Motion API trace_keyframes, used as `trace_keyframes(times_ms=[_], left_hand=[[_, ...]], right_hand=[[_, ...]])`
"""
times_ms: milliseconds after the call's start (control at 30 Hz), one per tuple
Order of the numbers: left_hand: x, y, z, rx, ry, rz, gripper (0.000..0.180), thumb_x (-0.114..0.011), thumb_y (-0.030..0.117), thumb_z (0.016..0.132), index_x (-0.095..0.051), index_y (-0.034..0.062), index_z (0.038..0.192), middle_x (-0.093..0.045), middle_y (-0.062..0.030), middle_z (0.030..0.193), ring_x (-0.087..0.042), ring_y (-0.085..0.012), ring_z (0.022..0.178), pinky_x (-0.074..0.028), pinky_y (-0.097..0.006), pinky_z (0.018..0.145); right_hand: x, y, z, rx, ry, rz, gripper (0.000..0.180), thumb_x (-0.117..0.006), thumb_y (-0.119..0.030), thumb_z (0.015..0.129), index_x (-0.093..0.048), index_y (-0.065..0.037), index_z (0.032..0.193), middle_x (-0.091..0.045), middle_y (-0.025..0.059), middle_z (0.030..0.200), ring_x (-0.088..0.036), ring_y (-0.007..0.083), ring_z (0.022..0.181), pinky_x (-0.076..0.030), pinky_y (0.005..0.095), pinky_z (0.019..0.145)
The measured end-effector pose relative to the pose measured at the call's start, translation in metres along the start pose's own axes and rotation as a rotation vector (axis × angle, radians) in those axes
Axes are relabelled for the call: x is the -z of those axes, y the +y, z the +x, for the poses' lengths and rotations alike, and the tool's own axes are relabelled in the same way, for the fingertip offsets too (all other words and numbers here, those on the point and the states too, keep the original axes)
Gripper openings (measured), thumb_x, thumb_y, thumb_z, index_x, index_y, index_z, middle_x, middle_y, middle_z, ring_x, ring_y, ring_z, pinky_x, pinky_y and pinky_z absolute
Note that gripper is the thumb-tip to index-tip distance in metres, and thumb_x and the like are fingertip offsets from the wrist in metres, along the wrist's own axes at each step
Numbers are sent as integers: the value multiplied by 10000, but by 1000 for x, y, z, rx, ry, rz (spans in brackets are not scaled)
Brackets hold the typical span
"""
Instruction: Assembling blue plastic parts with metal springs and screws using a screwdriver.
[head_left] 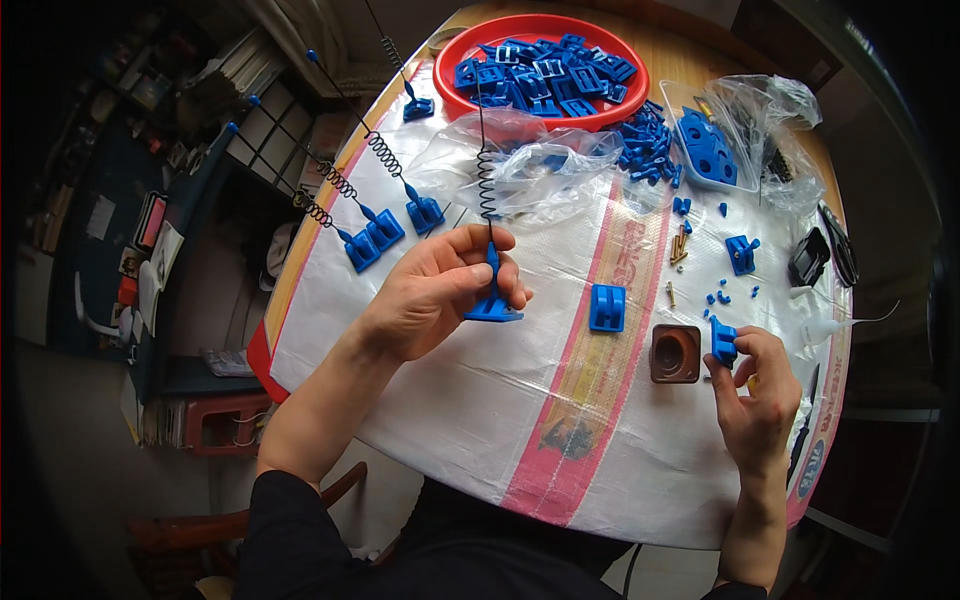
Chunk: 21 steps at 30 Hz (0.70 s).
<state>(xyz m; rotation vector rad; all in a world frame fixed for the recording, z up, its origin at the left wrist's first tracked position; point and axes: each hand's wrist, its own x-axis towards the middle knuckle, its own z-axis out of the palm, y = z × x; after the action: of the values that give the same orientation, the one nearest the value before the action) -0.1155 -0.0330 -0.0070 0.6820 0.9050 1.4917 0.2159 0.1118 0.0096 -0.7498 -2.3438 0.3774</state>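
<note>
My left hand [440, 290] is closed around the blue stem of a spring-wire assembly. Its blue base [492, 309] shows below my fingers, and a coiled black wire [486, 180] rises upright above them. Over at the right, my right hand [757, 405] pinches a small blue plastic bracket [723, 341] between thumb and fingers. This bracket is just beside a brown square block with a round hollow [676, 354]. Between my hands a ribbed blue base [607, 308] lies on the sheet-covered table [440, 420]. Another blue bracket [741, 255] with a knob lies farther back.
Several blue bases with coiled wires [383, 230] stand at the table's left. A red basin [640, 75] of blue parts is at the back, near plastic bags [540, 155] and a white tray [700, 165]. Brass screws [679, 245] and tiny blue pieces [722, 298] lie at right.
</note>
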Motion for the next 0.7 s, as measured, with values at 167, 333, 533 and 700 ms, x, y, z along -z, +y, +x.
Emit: trace_keyframes(times_ms=[167, 333, 533, 700], left_hand=[[2, -1, 1, 10, -10, -45, 303, -569, 135, 985, -543, 44, 1273, -642, -97, 934, -676, -251, 956, -471, -479, 1051], [4, -1, 2, 26, -14, -120, 261, -507, 200, 1043, -550, 48, 1251, -629, -99, 936, -660, -236, 900, -489, -479, 1015], [6, -4, 2, -7, 57, -151, 236, -452, 227, 1084, -579, 42, 1157, -612, -93, 988, -643, -204, 927, -574, -450, 911], [10, -4, 2, -30, 62, -105, 239, -451, 222, 1085, -585, 34, 1148, -604, -74, 989, -633, -197, 959, -582, -439, 909]], right_hand=[[0, 0, 0, 1, -5, 0, 351, -816, 33, 734, -588, -20, 995, -687, 137, 1012, -550, 185, 555, -453, 306, 496], [1, 0, 0, -6, -2, 3, 349, -813, 40, 732, -588, -18, 994, -688, 138, 1012, -550, 182, 555, -454, 304, 497], [0, 0, 0, 2, 0, 7, 353, -812, 46, 730, -588, -18, 996, -687, 141, 1018, -554, 181, 557, -456, 303, 498], [0, 0, 0, 0, -4, 3, 351, -812, 44, 733, -587, -18, 996, -688, 142, 1022, -555, 181, 556, -458, 304, 495]])
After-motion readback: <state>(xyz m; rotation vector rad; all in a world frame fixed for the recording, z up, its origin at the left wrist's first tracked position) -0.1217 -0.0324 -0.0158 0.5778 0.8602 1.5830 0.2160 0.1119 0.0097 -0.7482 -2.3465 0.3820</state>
